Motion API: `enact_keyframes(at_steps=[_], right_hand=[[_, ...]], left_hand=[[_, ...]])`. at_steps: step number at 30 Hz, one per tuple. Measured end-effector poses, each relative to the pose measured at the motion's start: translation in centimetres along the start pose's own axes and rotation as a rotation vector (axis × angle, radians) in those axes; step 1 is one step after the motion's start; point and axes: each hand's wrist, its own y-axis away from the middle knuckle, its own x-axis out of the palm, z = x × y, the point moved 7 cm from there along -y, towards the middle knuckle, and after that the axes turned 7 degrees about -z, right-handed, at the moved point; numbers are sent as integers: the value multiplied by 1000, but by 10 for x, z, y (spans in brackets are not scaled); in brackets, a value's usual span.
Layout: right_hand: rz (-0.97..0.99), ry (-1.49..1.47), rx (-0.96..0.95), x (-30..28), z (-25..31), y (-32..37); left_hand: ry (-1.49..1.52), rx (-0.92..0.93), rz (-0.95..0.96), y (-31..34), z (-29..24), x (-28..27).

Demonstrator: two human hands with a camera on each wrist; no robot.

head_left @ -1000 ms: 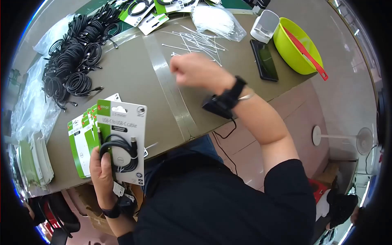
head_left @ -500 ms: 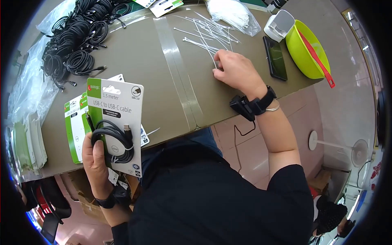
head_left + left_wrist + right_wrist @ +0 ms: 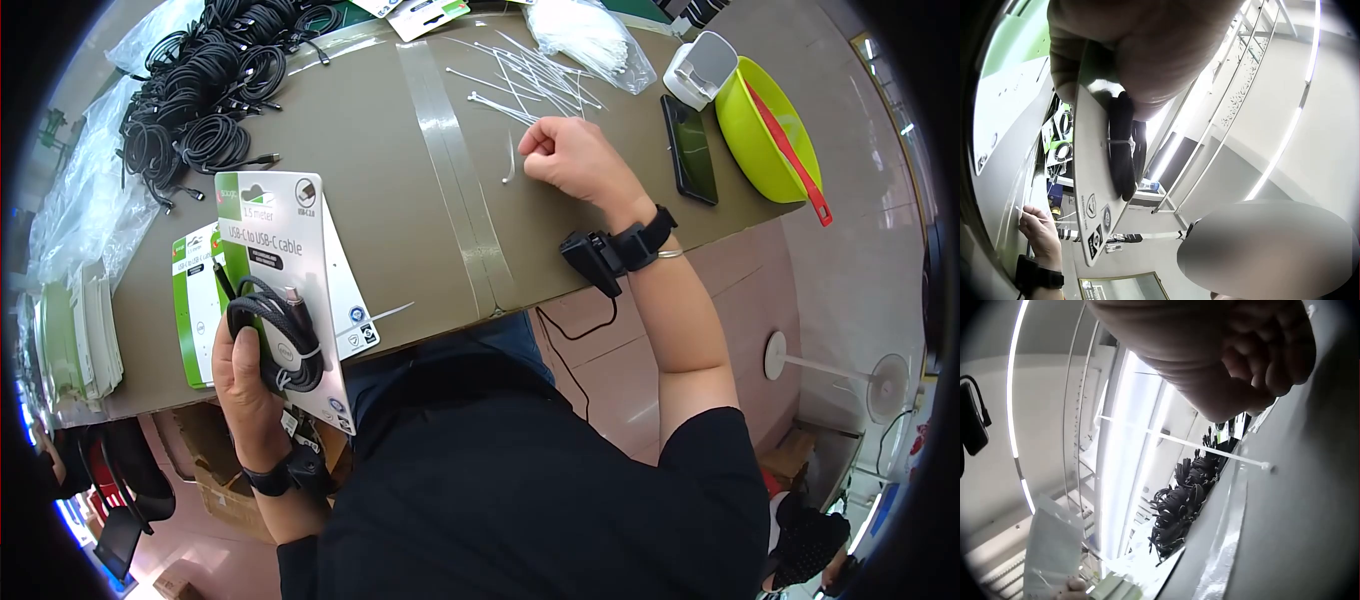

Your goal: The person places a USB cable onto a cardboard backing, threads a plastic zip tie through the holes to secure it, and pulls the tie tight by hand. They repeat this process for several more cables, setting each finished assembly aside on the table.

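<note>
1. Pinching the carded cable (image 3: 304, 332) was done by fingers of the left hand (image 3: 246, 388), at the edge of the counter (image 3: 400, 190).
2. Right hand (image 3: 580, 165) fingers were curled beside a white tie (image 3: 506, 181); grip couldn't be told.
3. Carded cable was best kept steady, white tie taken singly.

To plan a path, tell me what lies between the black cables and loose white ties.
A strip of clear tape on the tabletop, as the head view shows.

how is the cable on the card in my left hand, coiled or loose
Coiled: the dark cable lies in loops against the card, with a white tie around them.
</note>
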Motion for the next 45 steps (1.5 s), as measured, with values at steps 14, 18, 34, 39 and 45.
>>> enact_keyframes(at_steps=[14, 18, 34, 39, 45], right_hand=[[244, 208, -515, 8, 42, 18], [232, 294, -603, 15, 32, 34], [362, -1004, 87, 46, 78, 52], [129, -597, -340, 55, 132, 88], [68, -462, -541, 71, 147, 99]], left_hand=[[-8, 32, -81, 2, 3, -13], [-21, 15, -137, 0, 5, -17], [554, -170, 275, 0, 19, 20], [817, -207, 350, -1, 11, 26], [992, -243, 424, 1, 7, 28]])
